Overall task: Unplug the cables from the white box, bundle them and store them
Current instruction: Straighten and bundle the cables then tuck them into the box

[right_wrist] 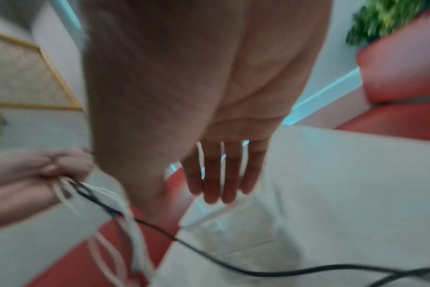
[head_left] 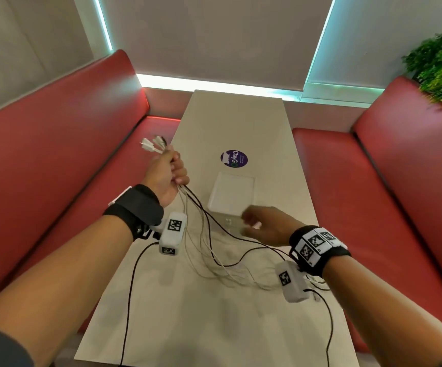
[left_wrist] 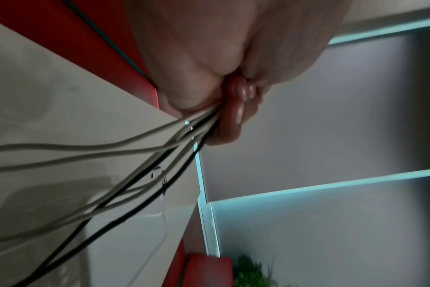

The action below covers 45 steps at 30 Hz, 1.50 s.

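Gripping the cables tight, my left hand sits left of the white box, empty right hand spread nearer their trailing slack.

Head view: looks forward and down from above both forearms, along the table.
Left wrist view: sits close under the left hand, facing along the palm to the cables it grips.
Right wrist view: sits close behind the right hand, facing past its straight fingers.
Shared: cables, white box, table top.
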### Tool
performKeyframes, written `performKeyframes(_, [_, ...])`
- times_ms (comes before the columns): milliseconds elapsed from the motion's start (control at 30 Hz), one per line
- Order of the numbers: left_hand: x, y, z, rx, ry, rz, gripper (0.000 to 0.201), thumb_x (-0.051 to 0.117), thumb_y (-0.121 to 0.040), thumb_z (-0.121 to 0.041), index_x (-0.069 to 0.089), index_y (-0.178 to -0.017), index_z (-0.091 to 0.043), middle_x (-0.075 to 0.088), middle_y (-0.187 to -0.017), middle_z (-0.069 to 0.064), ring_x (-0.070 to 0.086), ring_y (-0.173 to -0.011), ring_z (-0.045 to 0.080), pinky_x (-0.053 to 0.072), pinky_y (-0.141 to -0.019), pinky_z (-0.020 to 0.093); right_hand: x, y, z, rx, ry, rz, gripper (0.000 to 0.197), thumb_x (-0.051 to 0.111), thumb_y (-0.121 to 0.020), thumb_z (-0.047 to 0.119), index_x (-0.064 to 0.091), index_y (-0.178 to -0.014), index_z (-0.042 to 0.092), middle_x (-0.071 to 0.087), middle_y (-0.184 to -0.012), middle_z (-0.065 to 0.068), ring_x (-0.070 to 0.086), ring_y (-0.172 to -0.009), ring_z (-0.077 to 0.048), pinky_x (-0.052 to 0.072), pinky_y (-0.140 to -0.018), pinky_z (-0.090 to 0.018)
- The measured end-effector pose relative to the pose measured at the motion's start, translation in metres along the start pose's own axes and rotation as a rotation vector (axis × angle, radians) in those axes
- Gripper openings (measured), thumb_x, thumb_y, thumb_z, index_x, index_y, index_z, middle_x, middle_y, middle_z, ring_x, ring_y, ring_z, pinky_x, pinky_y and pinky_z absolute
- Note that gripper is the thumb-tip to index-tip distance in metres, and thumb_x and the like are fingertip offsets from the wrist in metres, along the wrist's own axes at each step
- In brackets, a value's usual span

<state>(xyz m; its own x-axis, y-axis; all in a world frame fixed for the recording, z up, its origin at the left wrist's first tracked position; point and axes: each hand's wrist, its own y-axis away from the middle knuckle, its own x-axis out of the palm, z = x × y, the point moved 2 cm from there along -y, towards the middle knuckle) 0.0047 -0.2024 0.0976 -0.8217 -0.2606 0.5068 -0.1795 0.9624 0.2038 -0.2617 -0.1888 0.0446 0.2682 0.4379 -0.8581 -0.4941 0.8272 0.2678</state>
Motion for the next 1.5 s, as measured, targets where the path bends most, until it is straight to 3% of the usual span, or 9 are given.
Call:
performKeyframes(100, [0.021,0.016,0.013,-0.064,0.010,0.140,0.038,0.032,-0.107,-0.037,0.046,-0.078,-0.017,0.022,-0.054,-0.007,0.017,-0.044,0.008,0.023,-0.041,0.023,-0.008,-0.014,0.061,-0.153,-0.310,-0.082,0.079,0.065,-0.074,0.074,0.049,-0.138,0.031,0.057,-0.137,0.012,0.055,-0.123,-0.009,0.047,-0.102,-0.033])
performKeyframes(167, [0.033,0.026,0.016,-0.067,0.033,0.185,0.035,0.033,-0.107,-0.036,0.049,-0.084,-0.016,0.021,-0.057,-0.006,0.017,-0.046,0.009,0.025,-0.043,0.023,-0.009,-0.024,0.091,-0.218,-0.413,-0.047,0.073,0.067,-0.076,0.069,0.051,-0.135,0.029,0.061,-0.134,0.010,0.059,-0.119,-0.008,0.047,-0.100,-0.032])
performKeyframes(267, [0.037,0.029,0.007,-0.025,0.070,0.198,0.035,0.034,-0.107,-0.034,0.049,-0.080,-0.017,0.020,-0.057,-0.005,0.019,-0.046,0.009,0.031,-0.044,0.023,-0.006,-0.032,0.111,-0.280,-0.527,-0.033,0.034,0.064,-0.093,0.046,0.065,-0.104,0.014,0.074,-0.091,0.004,0.069,-0.081,-0.008,0.053,-0.083,-0.030])
performKeyframes(333, [0.026,0.021,-0.008,0.038,0.099,0.150,0.036,0.033,-0.107,-0.031,0.045,-0.075,-0.018,0.023,-0.053,-0.006,0.021,-0.042,0.009,0.032,-0.043,0.023,-0.001,-0.032,0.108,-0.247,-0.585,-0.014,0.034,0.056,-0.098,0.043,0.058,-0.083,0.013,0.065,-0.070,0.003,0.064,-0.063,-0.012,0.054,-0.074,-0.034])
performKeyframes(500, [-0.033,-0.013,-0.066,0.168,0.241,-0.146,0.039,0.032,-0.107,-0.030,0.039,-0.069,-0.021,0.023,-0.044,-0.009,0.019,-0.035,0.008,0.020,-0.037,0.020,0.022,-0.016,0.049,-0.030,-0.249,0.083,0.050,0.041,-0.098,0.061,0.052,-0.073,0.019,0.060,-0.066,0.001,0.058,-0.052,-0.015,0.048,-0.056,-0.026])
performKeyframes(700, [-0.087,-0.040,-0.097,0.246,0.161,-0.338,0.035,0.031,-0.103,-0.023,0.038,-0.069,-0.022,0.015,-0.051,-0.006,0.013,-0.038,0.010,0.015,-0.038,0.019,0.075,0.033,-0.072,0.319,0.225,0.263,0.049,0.043,-0.096,0.063,0.056,-0.084,0.017,0.065,-0.091,-0.008,0.063,-0.080,-0.026,0.043,-0.070,-0.027])
performKeyframes(933, [-0.076,-0.048,-0.084,0.237,0.166,-0.375,0.039,0.027,-0.105,-0.026,0.037,-0.068,-0.021,0.019,-0.047,-0.007,0.016,-0.037,0.011,0.018,-0.038,0.019,0.091,0.079,-0.130,0.465,0.247,0.217,0.046,0.041,-0.095,0.063,0.056,-0.093,0.020,0.066,-0.102,-0.006,0.058,-0.085,-0.024,0.041,-0.071,-0.029])
performKeyframes(1067, [-0.084,-0.053,-0.115,0.257,0.204,-0.417,0.042,0.026,-0.106,-0.029,0.035,-0.065,-0.021,0.019,-0.043,-0.008,0.016,-0.035,0.010,0.017,-0.038,0.020,0.094,0.106,-0.159,0.509,0.168,0.127,0.047,0.041,-0.099,0.057,0.049,-0.070,0.021,0.055,-0.072,0.006,0.052,-0.070,-0.019,0.036,-0.053,-0.024])
performKeyframes(1500, [-0.081,-0.068,-0.111,0.163,0.262,-0.438,0.043,0.027,-0.101,-0.017,0.043,-0.062,-0.022,0.029,-0.045,-0.007,0.022,-0.036,0.010,0.019,-0.040,0.018,0.102,0.125,-0.178,0.571,0.210,0.115,0.032,0.039,-0.101,0.044,0.051,-0.080,0.023,0.060,-0.085,0.002,0.063,-0.082,-0.022,0.043,-0.068,-0.030])
